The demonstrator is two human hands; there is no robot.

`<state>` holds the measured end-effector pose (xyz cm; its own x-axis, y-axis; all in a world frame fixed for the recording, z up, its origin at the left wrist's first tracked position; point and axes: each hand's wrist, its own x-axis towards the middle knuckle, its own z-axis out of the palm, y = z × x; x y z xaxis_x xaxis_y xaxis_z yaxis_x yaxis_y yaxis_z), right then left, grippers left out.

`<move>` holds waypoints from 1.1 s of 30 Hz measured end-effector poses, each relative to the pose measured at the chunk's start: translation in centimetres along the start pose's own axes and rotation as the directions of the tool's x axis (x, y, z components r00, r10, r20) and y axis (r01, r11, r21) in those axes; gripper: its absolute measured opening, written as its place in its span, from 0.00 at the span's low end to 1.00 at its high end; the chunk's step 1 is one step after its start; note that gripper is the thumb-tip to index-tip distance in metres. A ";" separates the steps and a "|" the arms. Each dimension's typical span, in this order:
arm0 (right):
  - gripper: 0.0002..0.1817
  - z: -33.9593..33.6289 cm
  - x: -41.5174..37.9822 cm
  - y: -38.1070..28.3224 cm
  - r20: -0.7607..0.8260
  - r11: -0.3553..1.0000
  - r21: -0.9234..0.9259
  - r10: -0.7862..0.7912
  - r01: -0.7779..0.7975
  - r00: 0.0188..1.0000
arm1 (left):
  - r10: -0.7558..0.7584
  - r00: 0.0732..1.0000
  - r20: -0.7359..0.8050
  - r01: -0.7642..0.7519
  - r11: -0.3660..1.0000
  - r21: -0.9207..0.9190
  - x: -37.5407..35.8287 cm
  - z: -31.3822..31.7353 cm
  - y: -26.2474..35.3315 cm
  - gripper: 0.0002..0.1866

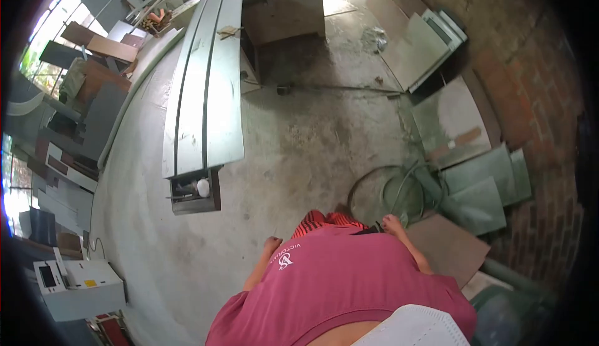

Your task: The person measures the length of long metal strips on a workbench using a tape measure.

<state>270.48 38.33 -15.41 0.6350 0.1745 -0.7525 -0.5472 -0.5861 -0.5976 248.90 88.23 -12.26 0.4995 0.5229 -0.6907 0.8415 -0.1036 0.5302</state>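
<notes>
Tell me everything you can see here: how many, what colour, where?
grooved table: one, silvery, upper left
open box: one, dark, table's near end
boards: many, mixed colours, both sides
hose: coiled, count unclear, greenish, right
boxy machine: one, white, lower left
floor: one, grey, centre
brickwork: one stretch, reddish, far right
shirt: one, pink, bottom
trousers: one pair, red-black, beyond shirt
left hand: one, bare, beside shirt
right hand: one, bare, at waist

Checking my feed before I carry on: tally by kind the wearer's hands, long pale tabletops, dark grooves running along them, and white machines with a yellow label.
Left hand and right hand: 2
Long pale tabletop: 1
Dark grooves: 2
White machine: 1
Total: 6
</notes>
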 end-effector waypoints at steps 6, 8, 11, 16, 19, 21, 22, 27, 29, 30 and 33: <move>0.16 -10.3 13.0 -23.3 -0.050 0.978 -0.124 -0.178 0.170 0.983 | -0.151 0.988 0.043 0.157 0.957 -0.243 7.4 5.4 8.2 0.19; 0.17 -11.6 16.7 -29.1 -0.085 0.966 -0.146 -0.229 0.216 0.970 | -0.079 0.996 0.038 0.083 0.991 -0.106 12.0 6.7 12.1 0.19; 0.17 -13.6 22.1 -34.5 -0.016 0.940 -0.177 -0.298 0.291 0.954 | 0.012 0.998 0.060 -0.017 0.997 0.075 18.3 8.3 17.4 0.18; 0.17 -17.5 31.3 -37.5 0.047 0.790 -0.574 -0.234 0.218 0.971 | -0.049 0.996 0.070 0.055 0.994 -0.098 32.3 6.4 29.3 0.22; 0.18 -21.0 26.0 -42.0 0.131 0.904 -0.414 -0.056 0.106 0.990 | -0.144 0.989 -0.014 0.130 0.925 -0.357 32.5 4.5 39.5 0.22; 0.17 -21.9 29.5 -44.8 0.151 0.908 -0.375 -0.136 0.185 0.979 | -0.063 0.998 0.024 0.066 0.860 -0.505 34.6 3.2 46.7 0.16; 0.17 -23.0 32.7 -43.7 0.140 0.934 -0.315 -0.134 0.172 0.981 | -0.008 0.997 0.077 0.047 0.852 -0.521 35.6 2.7 49.3 0.17; 0.14 -23.4 38.8 -50.1 -0.014 0.990 -0.116 0.085 -0.086 0.996 | 0.170 0.985 0.010 -0.144 0.863 -0.484 37.3 0.6 58.9 0.20; 0.14 -23.3 41.6 -53.5 0.008 0.965 -0.260 0.043 -0.039 0.999 | 0.063 0.997 -0.039 -0.075 0.840 -0.538 37.7 0.2 59.5 0.20; 0.15 -23.2 43.3 -55.5 0.035 0.919 -0.395 0.011 0.004 0.999 | 0.023 0.997 -0.078 -0.063 0.822 -0.566 37.7 0.1 59.2 0.20; 0.17 -23.8 52.6 -60.9 0.127 0.755 -0.595 -0.250 0.275 0.960 | -0.124 0.984 -0.130 0.017 0.786 -0.618 36.8 0.4 57.0 0.20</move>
<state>350.17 64.34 -12.00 0.6770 0.4146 -0.6081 0.0858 -0.8651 -0.4942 315.34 101.24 -7.70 0.3605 0.6375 -0.6809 0.5432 0.4499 0.7088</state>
